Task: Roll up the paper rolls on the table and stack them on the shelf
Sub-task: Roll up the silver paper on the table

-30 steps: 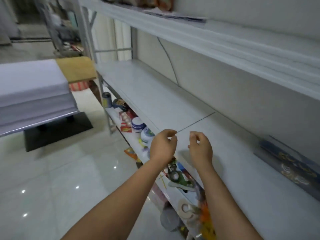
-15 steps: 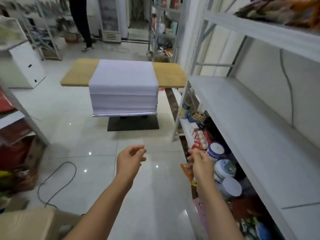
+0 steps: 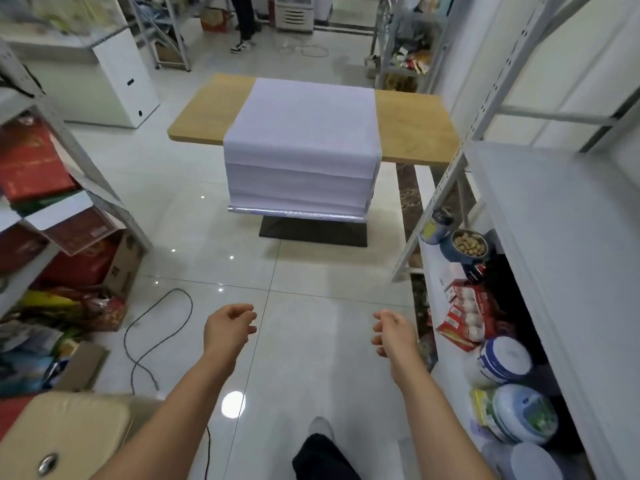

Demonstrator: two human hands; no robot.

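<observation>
**Hands empty, paper draped over the table ahead**

We start with what we cannot see. The white paper sheets [image 3: 301,126] hang over the front edge of the wooden table [image 3: 204,116] in stepped layers, and we cannot count them. They cover the table's leg, so only the dark base plate [image 3: 311,233] shows on the tiled floor [image 3: 311,323]. A silvery roll [image 3: 294,213] runs along the bottom of the hanging paper, but what holds it up is hidden from us. On our right, the white shelf [image 3: 561,237] runs out of frame, with its upper tiers cut off. At the far end of the room, a person [image 3: 244,26] is visible only as legs and shoes.

Now the hands. Our left hand [image 3: 228,332] floats over the floor with its fingers loosely curled, gripping nothing and touching nothing. Our right hand [image 3: 393,336] is the same, relaxed and empty, near the shelf's lower tier but clear of it. Both are well apart from the paper. A black cable [image 3: 162,327] loops across the tiles to the left.
</observation>
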